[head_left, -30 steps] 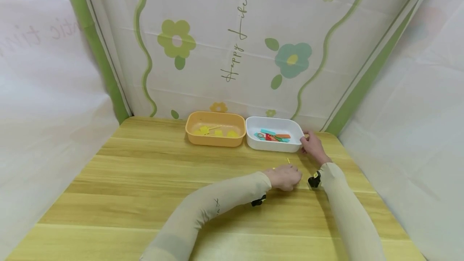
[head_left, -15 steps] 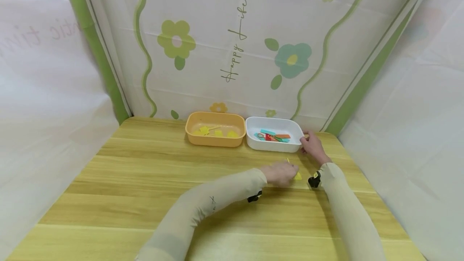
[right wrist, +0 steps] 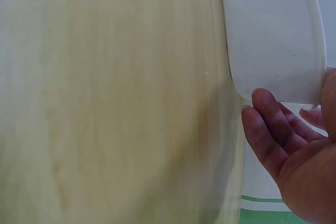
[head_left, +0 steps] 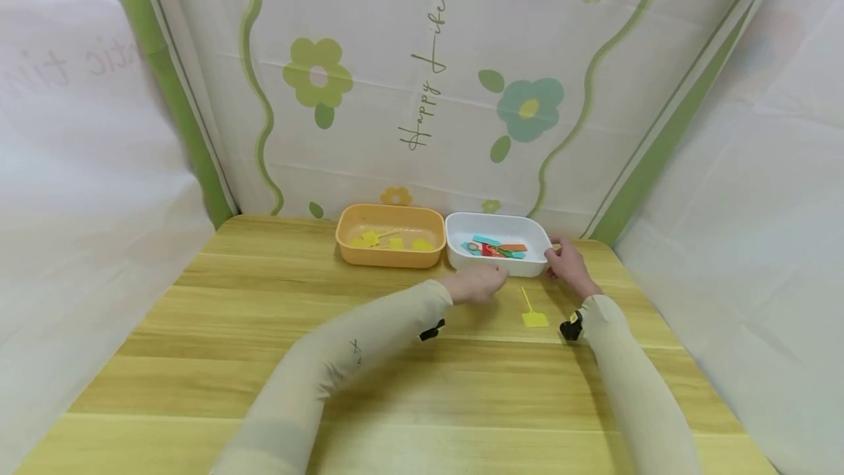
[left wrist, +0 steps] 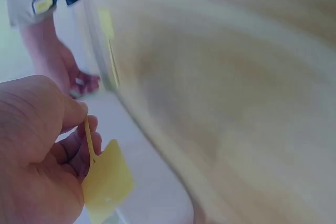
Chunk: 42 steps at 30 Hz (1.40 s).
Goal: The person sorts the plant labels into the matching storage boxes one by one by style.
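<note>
In the left wrist view, my left hand (left wrist: 37, 145) pinches the thin stem of a yellow cable tie tag (left wrist: 110, 182) between thumb and fingers. The head view puts this left hand (head_left: 476, 283) just in front of the white bin (head_left: 471, 262), where the held tag is hidden. My right hand (head_left: 568, 266) holds the right end of that bin; up close, the right hand's fingers (right wrist: 265, 106) touch its outer wall. Another yellow tag (head_left: 535, 319) lies on the table between the hands, stem pointing toward the bin.
An orange bin (head_left: 389, 259) with several yellow tags inside stands against the white bin's left side. Flat turquoise, red and orange pieces (head_left: 491, 248) lie in the white bin. A printed curtain (head_left: 369, 145) hangs behind the wooden table (head_left: 217, 328).
My left hand has lifted from the tags on the table and moved left and away toward the bins, carrying one tag. The other tag is now uncovered. The right hand stays at the white bin.
</note>
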Motion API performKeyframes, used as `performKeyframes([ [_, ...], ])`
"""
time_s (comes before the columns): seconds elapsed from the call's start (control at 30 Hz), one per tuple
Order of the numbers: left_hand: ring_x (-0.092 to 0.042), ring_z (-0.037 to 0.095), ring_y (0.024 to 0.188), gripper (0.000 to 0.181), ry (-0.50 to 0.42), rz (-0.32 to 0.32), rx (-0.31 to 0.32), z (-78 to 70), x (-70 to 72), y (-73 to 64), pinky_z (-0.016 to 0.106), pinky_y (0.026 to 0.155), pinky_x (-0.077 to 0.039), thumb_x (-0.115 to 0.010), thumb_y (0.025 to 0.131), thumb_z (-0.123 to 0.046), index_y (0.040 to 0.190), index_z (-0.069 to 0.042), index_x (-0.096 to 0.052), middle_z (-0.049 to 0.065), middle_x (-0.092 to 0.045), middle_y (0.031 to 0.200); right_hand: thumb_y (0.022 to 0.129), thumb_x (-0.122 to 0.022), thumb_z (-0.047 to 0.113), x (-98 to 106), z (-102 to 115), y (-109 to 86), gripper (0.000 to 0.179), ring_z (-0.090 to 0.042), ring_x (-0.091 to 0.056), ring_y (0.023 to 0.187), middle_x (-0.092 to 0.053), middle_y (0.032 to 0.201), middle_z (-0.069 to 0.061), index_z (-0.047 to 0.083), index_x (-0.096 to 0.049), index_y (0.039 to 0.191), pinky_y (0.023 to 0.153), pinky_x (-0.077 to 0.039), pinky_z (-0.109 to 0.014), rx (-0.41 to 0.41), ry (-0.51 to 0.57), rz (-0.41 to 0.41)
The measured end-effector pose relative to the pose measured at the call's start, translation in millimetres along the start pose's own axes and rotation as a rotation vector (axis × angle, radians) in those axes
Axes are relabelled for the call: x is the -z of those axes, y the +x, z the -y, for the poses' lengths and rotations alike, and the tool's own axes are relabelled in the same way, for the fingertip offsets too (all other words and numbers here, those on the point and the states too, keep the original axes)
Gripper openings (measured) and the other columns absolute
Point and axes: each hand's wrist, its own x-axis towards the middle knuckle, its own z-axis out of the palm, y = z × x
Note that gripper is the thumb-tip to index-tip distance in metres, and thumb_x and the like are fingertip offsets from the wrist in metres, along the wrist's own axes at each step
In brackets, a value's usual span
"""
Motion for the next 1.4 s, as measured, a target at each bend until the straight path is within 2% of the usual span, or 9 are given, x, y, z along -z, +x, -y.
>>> performKeyframes([
  [0.13, -0.059, 0.015, 0.097, 0.023, 0.035, -0.051, -0.006, 19.9, 10.7, -9.9, 0.027, 0.084, -0.051, -0.062, 0.093, -0.014, 0.115, -0.012, -0.057, 0.002, -0.063, 0.104, 0.100, -0.040, 0.016, 0.6, 0.0, 0.6, 0.047, -0.027, -0.066, 0.068, -0.061, 0.101, -0.026, -0.006, -0.034, 0.142, 0.064, -0.059, -0.039, -0.001, -0.003, 0.002],
  [0.2, -0.060, 0.016, 0.097, 0.019, 0.053, -0.085, 0.002, 29.0, 14.6, -14.6, 0.028, 0.083, -0.051, -0.058, 0.095, -0.011, 0.114, -0.011, -0.060, 0.002, -0.064, 0.105, 0.100, -0.039, 0.016, 0.8, 0.3, 0.5, 0.048, -0.028, -0.066, 0.069, -0.060, 0.102, -0.027, -0.007, -0.034, 0.142, 0.064, -0.059, -0.039, 0.001, 0.001, 0.005],
  [0.43, -0.058, 0.020, 0.095, 0.019, 0.018, -0.160, 0.050, 61.8, 35.5, -31.3, 0.030, 0.082, -0.051, -0.052, 0.097, -0.004, 0.114, -0.009, -0.061, 0.007, -0.063, 0.107, 0.100, -0.039, 0.016, 1.2, 1.7, -1.0, 0.048, -0.029, -0.066, 0.069, -0.060, 0.101, -0.027, -0.007, -0.034, 0.141, 0.064, -0.059, -0.040, 0.012, 0.004, 0.002],
  [0.6, -0.060, 0.021, 0.099, 0.022, -0.004, -0.195, 0.104, 86.2, 52.7, -40.9, 0.033, 0.088, -0.052, -0.052, 0.097, -0.002, 0.117, -0.007, -0.057, 0.009, -0.061, 0.111, 0.099, -0.039, 0.016, 1.6, 1.8, -0.7, 0.048, -0.028, -0.065, 0.068, -0.060, 0.099, -0.025, -0.006, -0.035, 0.141, 0.063, -0.059, -0.040, 0.014, 0.008, -0.002],
  [0.73, -0.060, 0.024, 0.103, 0.025, -0.027, -0.229, 0.147, 102.3, 60.4, -49.5, 0.036, 0.091, -0.053, -0.048, 0.098, 0.000, 0.121, -0.005, -0.056, 0.011, -0.061, 0.114, 0.099, -0.040, 0.016, 1.6, 2.1, -0.4, 0.048, -0.029, -0.065, 0.067, -0.060, 0.099, -0.026, -0.006, -0.035, 0.141, 0.063, -0.059, -0.041, 0.020, 0.015, -0.007],
  [0.9, -0.059, 0.024, 0.102, 0.028, -0.007, -0.227, 0.195, 121.6, 57.9, -58.6, 0.036, 0.090, -0.052, -0.047, 0.098, 0.002, 0.124, -0.004, -0.055, 0.011, -0.060, 0.112, 0.099, -0.040, 0.016, 0.8, 1.4, -0.5, 0.048, -0.030, -0.066, 0.069, -0.060, 0.100, -0.026, -0.006, -0.035, 0.141, 0.064, -0.059, -0.041, 0.009, 0.015, 0.002],
  [1.13, -0.055, 0.024, 0.098, 0.024, -0.025, -0.171, 0.312, 149.9, 46.9, -71.4, 0.036, 0.087, -0.050, -0.048, 0.096, 0.004, 0.118, -0.004, -0.054, 0.010, -0.059, 0.106, 0.100, -0.040, 0.017, 0.1, -0.2, -0.8, 0.047, -0.030, -0.066, 0.071, -0.060, 0.102, -0.026, -0.006, -0.034, 0.141, 0.066, -0.059, -0.041, -0.006, 0.009, 0.011],
  [1.3, -0.056, 0.026, 0.104, 0.041, -0.011, -0.166, 0.339, 161.9, 44.5, -80.8, 0.036, 0.084, -0.052, -0.050, 0.097, 0.003, 0.138, 0.000, -0.048, 0.016, -0.057, 0.121, 0.100, -0.039, 0.017, 0.3, 1.4, -1.6, 0.048, -0.030, -0.066, 0.070, -0.060, 0.102, -0.027, -0.006, -0.035, 0.141, 0.065, -0.059, -0.042, 0.005, 0.003, 0.001],
  [1.4, -0.057, 0.025, 0.102, 0.044, -0.013, -0.158, 0.348, 167.4, 41.4, -83.0, 0.034, 0.082, -0.052, -0.051, 0.097, 0.003, 0.141, 0.000, -0.047, 0.017, -0.053, 0.124, 0.099, -0.040, 0.017, 0.1, 2.1, -1.6, 0.047, -0.031, -0.066, 0.070, -0.060, 0.102, -0.027, -0.006, -0.035, 0.141, 0.065, -0.059, -0.043, 0.008, -0.001, -0.004],
])
